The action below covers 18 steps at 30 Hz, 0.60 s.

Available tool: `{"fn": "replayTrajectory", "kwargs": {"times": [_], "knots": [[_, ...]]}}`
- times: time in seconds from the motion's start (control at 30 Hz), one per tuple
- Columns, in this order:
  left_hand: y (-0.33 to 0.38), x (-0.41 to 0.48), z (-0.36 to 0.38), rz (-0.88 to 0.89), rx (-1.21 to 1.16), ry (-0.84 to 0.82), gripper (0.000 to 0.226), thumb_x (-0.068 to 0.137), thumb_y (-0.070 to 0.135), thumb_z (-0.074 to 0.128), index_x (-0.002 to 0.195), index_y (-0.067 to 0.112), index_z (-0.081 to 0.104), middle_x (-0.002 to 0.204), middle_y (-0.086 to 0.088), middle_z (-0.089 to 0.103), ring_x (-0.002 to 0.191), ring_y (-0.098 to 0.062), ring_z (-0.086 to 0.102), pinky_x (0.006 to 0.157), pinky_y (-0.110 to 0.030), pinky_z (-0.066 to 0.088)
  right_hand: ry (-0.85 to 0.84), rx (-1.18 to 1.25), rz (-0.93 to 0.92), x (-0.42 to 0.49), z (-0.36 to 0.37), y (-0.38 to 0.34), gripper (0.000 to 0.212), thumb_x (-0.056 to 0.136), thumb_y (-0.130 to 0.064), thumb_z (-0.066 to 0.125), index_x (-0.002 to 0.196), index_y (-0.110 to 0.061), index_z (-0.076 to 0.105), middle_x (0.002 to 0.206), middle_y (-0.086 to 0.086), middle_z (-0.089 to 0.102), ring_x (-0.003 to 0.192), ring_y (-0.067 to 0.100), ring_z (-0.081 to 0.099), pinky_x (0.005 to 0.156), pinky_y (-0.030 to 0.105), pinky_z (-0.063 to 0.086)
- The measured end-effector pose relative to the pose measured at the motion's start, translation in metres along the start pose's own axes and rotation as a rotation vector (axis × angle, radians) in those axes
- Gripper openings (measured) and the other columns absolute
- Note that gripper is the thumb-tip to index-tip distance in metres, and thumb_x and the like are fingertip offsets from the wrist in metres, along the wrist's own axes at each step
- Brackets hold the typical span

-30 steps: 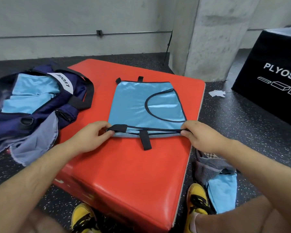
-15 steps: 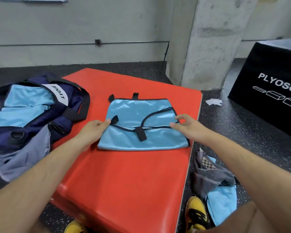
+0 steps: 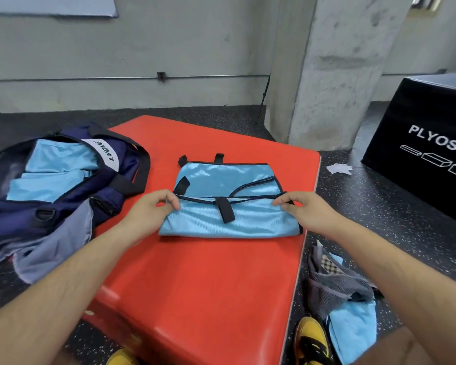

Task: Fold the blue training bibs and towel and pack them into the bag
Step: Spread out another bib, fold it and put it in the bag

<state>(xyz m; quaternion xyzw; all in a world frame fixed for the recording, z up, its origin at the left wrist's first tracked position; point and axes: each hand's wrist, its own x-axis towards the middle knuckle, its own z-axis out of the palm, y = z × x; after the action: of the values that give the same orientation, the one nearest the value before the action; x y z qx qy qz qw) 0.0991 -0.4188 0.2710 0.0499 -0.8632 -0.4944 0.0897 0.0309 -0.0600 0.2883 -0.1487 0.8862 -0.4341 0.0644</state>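
A light-blue training bib [image 3: 229,219] with black trim lies folded on the red mat [image 3: 208,285]. My left hand [image 3: 150,212] pinches the left end of its black-trimmed edge. My right hand [image 3: 303,210] pinches the right end of the same edge. The navy bag [image 3: 111,191] lies open at the mat's left side, with folded blue bibs [image 3: 50,177] inside. On the floor to the right, a grey towel [image 3: 334,285] lies crumpled over another blue bib [image 3: 353,330].
A grey cloth [image 3: 55,241] spreads from under the bag on the left. A black plyo box [image 3: 427,159] stands at the right and a concrete pillar [image 3: 332,75] behind the mat. My yellow shoes [image 3: 311,341] are beside the mat's near right corner.
Both hands carried the bib's near trimmed edge away from me and laid it across the middle, folding the bib in half. They now pinch that edge at its two ends.
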Motion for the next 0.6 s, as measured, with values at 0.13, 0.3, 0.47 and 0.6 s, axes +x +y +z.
{"fn": "replayTrajectory", "kwargs": {"times": [0.13, 0.3, 0.47, 0.6], "knots": [[0.019, -0.015, -0.019, -0.048, -0.091, -0.033, 0.023, 0.092, 0.006, 0.065, 0.09, 0.025, 0.079, 0.088, 0.017, 0.074, 0.079, 0.004, 0.059, 0.077, -0.018, 0.044, -0.021, 0.065, -0.021, -0.013, -0.014, -0.014, 0.021, 0.096, -0.011, 0.063, 0.098, -0.027, 0.078, 0.105, -0.022, 0.071, 0.096, -0.016, 0.059, 0.083, 0.004, 0.039], [0.039, -0.031, -0.045, -0.115, -0.214, -0.219, 0.027, 0.089, 0.005, 0.069, 0.107, 0.024, 0.075, 0.106, 0.004, 0.073, 0.079, -0.014, 0.065, 0.067, -0.03, 0.047, -0.143, 0.274, 0.067, -0.026, -0.033, -0.023, 0.016, 0.093, -0.017, 0.069, 0.1, -0.027, 0.079, 0.111, -0.001, 0.074, 0.1, 0.017, 0.068, 0.089, 0.038, 0.052], [0.041, -0.017, -0.042, -0.129, -0.14, -0.317, 0.043, 0.085, -0.002, 0.071, 0.114, 0.029, 0.071, 0.118, 0.008, 0.068, 0.089, -0.013, 0.069, 0.065, -0.027, 0.052, -0.187, 0.149, 0.131, -0.016, -0.035, -0.018, 0.025, 0.084, -0.02, 0.078, 0.103, -0.036, 0.077, 0.12, 0.013, 0.068, 0.089, 0.024, 0.065, 0.082, 0.044, 0.051], [0.046, 0.013, -0.037, -0.142, -0.006, -0.332, 0.048, 0.082, -0.002, 0.073, 0.115, 0.034, 0.069, 0.087, 0.01, 0.069, 0.064, -0.008, 0.062, 0.057, -0.025, 0.048, -0.174, 0.068, 0.152, 0.0, -0.034, -0.014, 0.032, 0.08, -0.021, 0.082, 0.104, -0.041, 0.075, 0.13, 0.021, 0.06, 0.084, 0.021, 0.054, 0.075, 0.034, 0.042]]}}
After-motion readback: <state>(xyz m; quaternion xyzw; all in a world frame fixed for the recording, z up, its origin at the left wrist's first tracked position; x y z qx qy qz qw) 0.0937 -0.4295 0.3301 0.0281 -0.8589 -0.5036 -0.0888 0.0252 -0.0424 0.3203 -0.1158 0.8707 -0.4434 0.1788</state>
